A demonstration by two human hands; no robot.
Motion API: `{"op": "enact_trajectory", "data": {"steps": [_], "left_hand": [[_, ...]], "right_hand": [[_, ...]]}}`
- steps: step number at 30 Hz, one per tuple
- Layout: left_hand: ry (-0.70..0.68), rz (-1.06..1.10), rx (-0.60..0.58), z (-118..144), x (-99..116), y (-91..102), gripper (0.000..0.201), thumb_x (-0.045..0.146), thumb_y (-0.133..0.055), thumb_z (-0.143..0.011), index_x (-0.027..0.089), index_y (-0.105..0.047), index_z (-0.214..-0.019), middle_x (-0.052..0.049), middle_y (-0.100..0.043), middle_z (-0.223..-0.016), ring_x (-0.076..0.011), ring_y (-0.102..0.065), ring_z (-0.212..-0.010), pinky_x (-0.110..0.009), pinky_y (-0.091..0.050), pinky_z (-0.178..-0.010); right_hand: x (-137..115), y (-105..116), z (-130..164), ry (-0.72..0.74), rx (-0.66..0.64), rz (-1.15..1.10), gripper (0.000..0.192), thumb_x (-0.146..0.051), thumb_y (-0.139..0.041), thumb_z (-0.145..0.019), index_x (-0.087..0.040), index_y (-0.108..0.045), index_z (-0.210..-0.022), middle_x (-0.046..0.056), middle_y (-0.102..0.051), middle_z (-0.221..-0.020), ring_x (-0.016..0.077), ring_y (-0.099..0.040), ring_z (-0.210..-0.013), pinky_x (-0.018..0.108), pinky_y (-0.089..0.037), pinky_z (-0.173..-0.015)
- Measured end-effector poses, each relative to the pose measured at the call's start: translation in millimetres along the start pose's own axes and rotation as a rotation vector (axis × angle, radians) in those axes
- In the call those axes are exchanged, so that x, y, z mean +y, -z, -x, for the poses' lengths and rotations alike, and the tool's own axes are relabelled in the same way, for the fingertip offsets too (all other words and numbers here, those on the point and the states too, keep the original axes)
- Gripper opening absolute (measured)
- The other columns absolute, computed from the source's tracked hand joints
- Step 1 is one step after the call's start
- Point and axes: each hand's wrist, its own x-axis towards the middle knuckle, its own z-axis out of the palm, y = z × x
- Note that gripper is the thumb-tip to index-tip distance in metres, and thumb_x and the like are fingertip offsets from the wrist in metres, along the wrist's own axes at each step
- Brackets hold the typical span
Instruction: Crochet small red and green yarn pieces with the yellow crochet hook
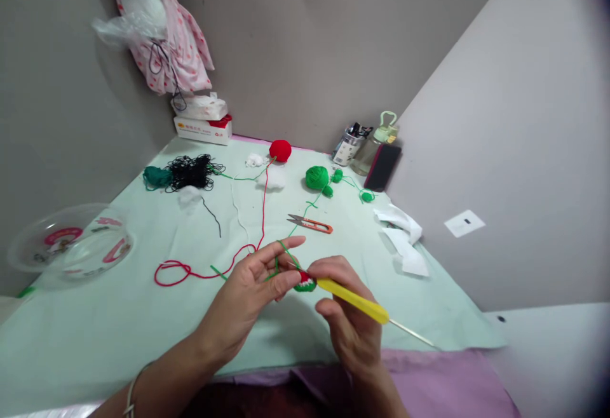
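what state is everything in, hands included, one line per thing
Left hand: pinching the small crocheted piece, green strand looped over index finger
Right hand: closed around the yellow-handled hook
Snips: lying down, blades apart
Red yarn ball: wound, strand trailing off
Large green yarn ball: wound
Black yarn: loose, tangled
Bottle: upright, lid on
Phone: propped up, tilted

Left hand (256, 283) pinching; right hand (351, 316) just beside, curled in grip.
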Motion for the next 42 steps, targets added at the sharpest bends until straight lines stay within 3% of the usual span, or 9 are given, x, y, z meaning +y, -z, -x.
{"op": "enact_trajectory", "data": {"steps": [3, 6, 11, 17, 21, 27, 30, 36, 42], "left_hand": [[-0.010, -0.035, 0.004, 0, -1, 4.1, 0.044, 0.034, -0.085, -0.088, 0.034, -0.075, -0.131, 0.003, -0.066, -0.093, -0.0114, -0.057, -0.086, -0.022, -0.044, -0.076], [-0.018, -0.099, -0.027, 1, -2, 4.8, 0.048, 0.030, -0.087, -0.085, 0.034, -0.075, -0.132, 0.003, -0.068, -0.094, -0.0137, -0.062, -0.093, -0.025, -0.048, -0.088], [-0.016, -0.110, -0.053, 1, -3, 1.4, 0.050, 0.026, -0.088, -0.083, 0.034, -0.075, -0.130, 0.004, -0.068, -0.089, -0.0137, -0.065, -0.093, -0.026, -0.050, -0.092], [-0.001, -0.067, -0.015, 3, -7, 1.8, 0.052, 0.032, -0.088, -0.084, 0.033, -0.073, -0.134, 0.002, -0.069, -0.096, -0.0150, -0.064, -0.097, -0.025, -0.051, -0.090], [0.006, -0.036, -0.012, 4, -10, 1.2, 0.052, 0.031, -0.086, -0.087, 0.035, -0.071, -0.137, 0.001, -0.071, -0.099, -0.0150, -0.064, -0.099, -0.025, -0.050, -0.091], [0.032, 0.041, -0.051, 4, -4, -7.6, 0.053, 0.031, -0.090, -0.082, 0.031, -0.073, -0.133, 0.002, -0.071, -0.092, -0.0143, -0.067, -0.091, -0.025, -0.052, -0.085], [-0.108, -0.140, 0.040, 6, -7, -10.3, 0.052, 0.027, -0.088, -0.082, 0.030, -0.074, -0.132, 0.002, -0.071, -0.091, -0.0144, -0.066, -0.088, -0.026, -0.053, -0.085], [-0.662, -0.613, 0.180, 6, -21, -7.3, 0.050, 0.009, -0.071, -0.092, 0.032, -0.070, -0.136, 0.003, -0.073, -0.095, -0.0130, -0.065, -0.086, -0.025, -0.053, -0.088], [-0.685, -0.645, 0.189, 4, -23, -3.6, 0.049, 0.008, -0.066, -0.097, 0.035, -0.067, -0.138, 0.003, -0.072, -0.100, -0.0146, -0.067, -0.096, -0.027, -0.054, -0.093]], "right_hand": [[-5, 7, 1, 0.019, -0.078, 0.066, 0.018, -0.022, -0.064, -0.103, -0.024, -0.072, -0.119, 0.006, -0.076, -0.100, 0.0180, -0.071, -0.090, 0.031, -0.060, -0.079], [-7, 9, 3, 0.116, 0.007, 0.137, 0.023, -0.010, -0.063, -0.100, -0.023, -0.075, -0.116, 0.006, -0.076, -0.097, 0.0174, -0.072, -0.087, 0.030, -0.061, -0.076], [0, 2, 12, 0.304, 0.073, 0.335, 0.033, -0.011, -0.064, -0.100, -0.026, -0.075, -0.128, 0.010, -0.078, -0.110, 0.0219, -0.075, -0.095, 0.035, -0.065, -0.075], [8, 2, 16, 0.342, -0.035, 0.415, 0.048, -0.001, -0.065, -0.096, -0.022, -0.067, -0.140, 0.012, -0.077, -0.123, 0.0225, -0.076, -0.109, 0.033, -0.068, -0.081], [2, 6, 11, 0.419, -0.060, 0.540, 0.034, -0.007, -0.060, -0.101, -0.021, -0.071, -0.130, 0.013, -0.077, -0.123, 0.0216, -0.076, -0.111, 0.032, -0.069, -0.082], [-6, 2, 11, 0.523, 0.032, 0.738, 0.020, -0.007, -0.063, -0.100, -0.018, -0.073, -0.112, 0.013, -0.078, -0.115, 0.0198, -0.075, -0.106, 0.031, -0.068, -0.084], [-5, -2, 15, 0.512, 0.107, 0.708, 0.019, -0.005, -0.061, -0.100, -0.016, -0.073, -0.111, 0.015, -0.076, -0.115, 0.0215, -0.073, -0.107, 0.036, -0.067, -0.085], [-8, -9, 20, 0.519, 0.170, 0.658, 0.017, -0.006, -0.062, -0.099, -0.016, -0.072, -0.108, 0.011, -0.075, -0.113, 0.0211, -0.073, -0.105, 0.038, -0.065, -0.087], [-7, -11, 26, 0.488, 0.154, 0.570, 0.027, -0.005, -0.062, -0.097, -0.017, -0.072, -0.119, 0.012, -0.078, -0.106, 0.0227, -0.075, -0.101, 0.039, -0.067, -0.083]]}}
